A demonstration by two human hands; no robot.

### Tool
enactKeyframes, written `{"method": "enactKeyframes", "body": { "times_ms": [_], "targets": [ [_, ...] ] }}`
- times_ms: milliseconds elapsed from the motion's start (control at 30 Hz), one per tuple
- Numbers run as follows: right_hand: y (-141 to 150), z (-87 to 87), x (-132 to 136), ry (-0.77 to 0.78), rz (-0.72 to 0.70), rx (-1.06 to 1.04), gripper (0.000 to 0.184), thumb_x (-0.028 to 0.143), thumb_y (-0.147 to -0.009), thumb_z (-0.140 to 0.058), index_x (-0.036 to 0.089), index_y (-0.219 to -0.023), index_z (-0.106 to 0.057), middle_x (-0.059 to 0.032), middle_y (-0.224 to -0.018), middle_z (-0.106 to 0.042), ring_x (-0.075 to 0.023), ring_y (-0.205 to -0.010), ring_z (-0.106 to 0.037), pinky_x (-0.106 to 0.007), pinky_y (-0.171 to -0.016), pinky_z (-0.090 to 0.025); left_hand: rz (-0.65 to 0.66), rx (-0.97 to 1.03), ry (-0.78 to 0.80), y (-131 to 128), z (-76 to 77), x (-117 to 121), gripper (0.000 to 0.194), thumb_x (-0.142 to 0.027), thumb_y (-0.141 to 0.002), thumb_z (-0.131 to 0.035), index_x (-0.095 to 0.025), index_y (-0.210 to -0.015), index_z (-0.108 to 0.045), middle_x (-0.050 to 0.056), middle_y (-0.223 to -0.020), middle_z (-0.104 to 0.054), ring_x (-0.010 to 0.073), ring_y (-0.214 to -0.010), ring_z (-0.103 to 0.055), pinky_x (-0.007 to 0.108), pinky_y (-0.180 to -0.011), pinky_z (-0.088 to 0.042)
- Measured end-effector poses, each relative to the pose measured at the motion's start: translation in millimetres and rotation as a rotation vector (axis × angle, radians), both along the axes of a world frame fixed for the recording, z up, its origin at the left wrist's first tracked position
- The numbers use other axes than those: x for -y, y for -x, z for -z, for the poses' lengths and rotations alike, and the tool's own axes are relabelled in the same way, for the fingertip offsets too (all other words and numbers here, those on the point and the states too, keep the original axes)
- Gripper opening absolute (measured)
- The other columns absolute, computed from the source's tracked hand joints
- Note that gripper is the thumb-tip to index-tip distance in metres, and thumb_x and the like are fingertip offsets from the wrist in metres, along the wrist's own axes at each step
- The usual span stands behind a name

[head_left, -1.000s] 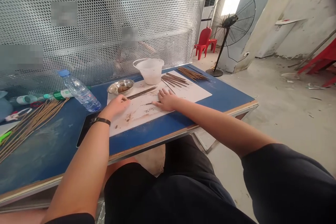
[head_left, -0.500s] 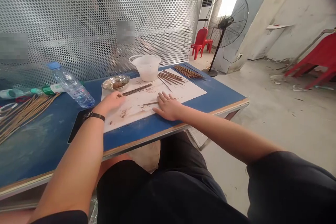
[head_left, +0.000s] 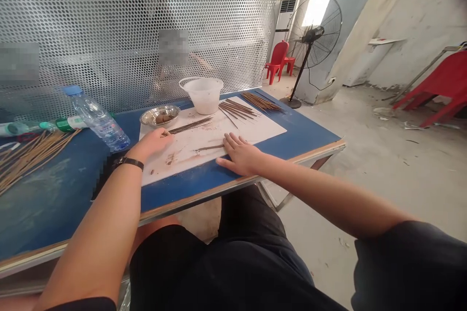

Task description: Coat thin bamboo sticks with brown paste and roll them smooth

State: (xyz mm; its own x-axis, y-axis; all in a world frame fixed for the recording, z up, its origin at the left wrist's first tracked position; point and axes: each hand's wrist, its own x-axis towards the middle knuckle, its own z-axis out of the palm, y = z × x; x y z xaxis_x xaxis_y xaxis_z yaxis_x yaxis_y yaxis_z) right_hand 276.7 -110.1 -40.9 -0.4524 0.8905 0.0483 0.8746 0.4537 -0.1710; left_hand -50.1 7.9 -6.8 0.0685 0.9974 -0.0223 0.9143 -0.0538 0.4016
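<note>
My right hand (head_left: 240, 153) lies flat and open on a white board (head_left: 255, 129), its fingers spread over a thin brown stick (head_left: 208, 147) that lies across the board. My left hand (head_left: 153, 142) rests on the board's left part with its fingers curled, next to a small bunch of dark sticks (head_left: 189, 126); what it holds, if anything, is hidden. A black watch is on my left wrist. The board is smeared with brown paste.
A metal dish (head_left: 159, 115) and a white plastic tub (head_left: 202, 94) stand at the board's far edge. More sticks (head_left: 239, 108) lie right of the tub. A water bottle (head_left: 98, 119) and a pile of bare sticks (head_left: 27, 156) are left. A perforated metal screen (head_left: 138, 34) backs the blue table (head_left: 65, 189).
My right hand has slid back toward me over the stick, from the board's middle to near its front edge. My left hand has stayed in place.
</note>
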Motion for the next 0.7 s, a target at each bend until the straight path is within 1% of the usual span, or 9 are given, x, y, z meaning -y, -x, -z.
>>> {"method": "enactKeyframes", "body": {
  "times_ms": [67,133,200,300,367,433,467,567,700],
  "targets": [
    [-0.1,1.7,13.7,0.006,0.006,0.005,0.116,0.086,-0.094,-0.011,-0.004,-0.166,-0.024,-0.0243,-0.175,-0.012,-0.0403,-0.164,-0.006,-0.057,-0.132,-0.014,0.007,0.002,-0.001,-0.3,-0.5,0.9,0.038,-0.060,-0.083,-0.062,-0.025,-0.097,-0.066,0.007,-0.093,-0.073,0.0271,-0.082,-0.066,0.032,-0.065,-0.044],
    [1.8,1.4,12.8,0.012,0.022,0.014,0.116,0.086,-0.094,-0.010,-0.004,-0.167,-0.023,-0.0243,-0.175,-0.011,-0.0402,-0.164,-0.004,-0.057,-0.132,-0.013,0.005,-0.002,-0.005,-1.2,-2.1,2.8,0.038,-0.059,-0.082,-0.062,-0.025,-0.097,-0.067,0.008,-0.095,-0.074,0.0281,-0.082,-0.067,0.032,-0.065,-0.044],
    [4.5,-1.1,-2.6,0.024,0.048,0.023,0.114,0.084,-0.095,-0.008,-0.004,-0.167,-0.023,-0.0237,-0.175,-0.011,-0.0397,-0.164,-0.004,-0.058,-0.132,-0.012,-0.009,-0.008,0.001,-2.4,-4.1,4.9,0.038,-0.059,-0.082,-0.063,-0.024,-0.097,-0.067,0.009,-0.099,-0.075,0.0294,-0.084,-0.067,0.033,-0.065,-0.044],
    [7.1,-7.8,-40.3,0.064,0.084,0.062,0.107,0.077,-0.098,-0.009,-0.004,-0.167,-0.022,-0.0238,-0.175,-0.011,-0.0391,-0.164,-0.004,-0.058,-0.132,-0.011,-0.020,0.001,0.015,-3.3,-6.1,7.1,0.038,-0.059,-0.083,-0.062,-0.025,-0.097,-0.067,0.009,-0.102,-0.075,0.0302,-0.086,-0.068,0.033,-0.066,-0.046],
    [7.3,-12.2,-62.6,0.088,0.096,0.081,0.102,0.074,-0.100,-0.010,-0.001,-0.168,-0.024,-0.0222,-0.176,-0.013,-0.0385,-0.164,-0.004,-0.058,-0.132,-0.010,-0.006,0.017,0.010,-3.5,-6.3,8.1,0.037,-0.059,-0.083,-0.061,-0.025,-0.095,-0.067,0.009,-0.101,-0.075,0.0302,-0.088,-0.069,0.033,-0.068,-0.046],
    [5.8,-14.3,-73.9,0.101,0.098,0.080,0.099,0.073,-0.100,-0.010,0.003,-0.168,-0.025,-0.0203,-0.176,-0.015,-0.0385,-0.164,-0.004,-0.058,-0.131,-0.012,0.002,0.029,-0.002,-3.7,-6.1,8.8,0.036,-0.058,-0.084,-0.061,-0.024,-0.094,-0.067,0.009,-0.100,-0.075,0.0298,-0.090,-0.069,0.033,-0.069,-0.046],
    [4.2,-14.0,-74.3,0.096,0.092,0.076,0.100,0.074,-0.100,-0.010,0.003,-0.168,-0.026,-0.0200,-0.176,-0.015,-0.0385,-0.164,-0.004,-0.058,-0.132,-0.013,0.000,0.029,-0.007,-3.9,-6.0,9.1,0.035,-0.057,-0.084,-0.060,-0.024,-0.094,-0.067,0.008,-0.100,-0.075,0.0294,-0.090,-0.069,0.033,-0.070,-0.046],
    [-3.6,-8.6,-54.8,0.046,0.040,0.074,0.106,0.078,-0.098,-0.010,-0.001,-0.167,-0.026,-0.0228,-0.176,-0.014,-0.0390,-0.164,-0.006,-0.056,-0.132,-0.013,-0.025,0.016,-0.005,-4.6,-6.0,9.0,0.035,-0.056,-0.085,-0.058,-0.024,-0.095,-0.067,0.008,-0.102,-0.075,0.0280,-0.089,-0.068,0.032,-0.069,-0.045],
    [-14.4,0.2,-5.2,-0.021,-0.029,0.038,0.113,0.085,-0.096,-0.011,-0.003,-0.166,-0.028,-0.0253,-0.174,-0.014,-0.0413,-0.163,-0.009,-0.058,-0.132,-0.015,-0.031,0.024,-0.003,-4.2,-5.8,7.5,0.036,-0.056,-0.083,-0.061,-0.024,-0.097,-0.068,0.007,-0.103,-0.075,0.0279,-0.089,-0.068,0.031,-0.068,-0.045]
  ]
}}
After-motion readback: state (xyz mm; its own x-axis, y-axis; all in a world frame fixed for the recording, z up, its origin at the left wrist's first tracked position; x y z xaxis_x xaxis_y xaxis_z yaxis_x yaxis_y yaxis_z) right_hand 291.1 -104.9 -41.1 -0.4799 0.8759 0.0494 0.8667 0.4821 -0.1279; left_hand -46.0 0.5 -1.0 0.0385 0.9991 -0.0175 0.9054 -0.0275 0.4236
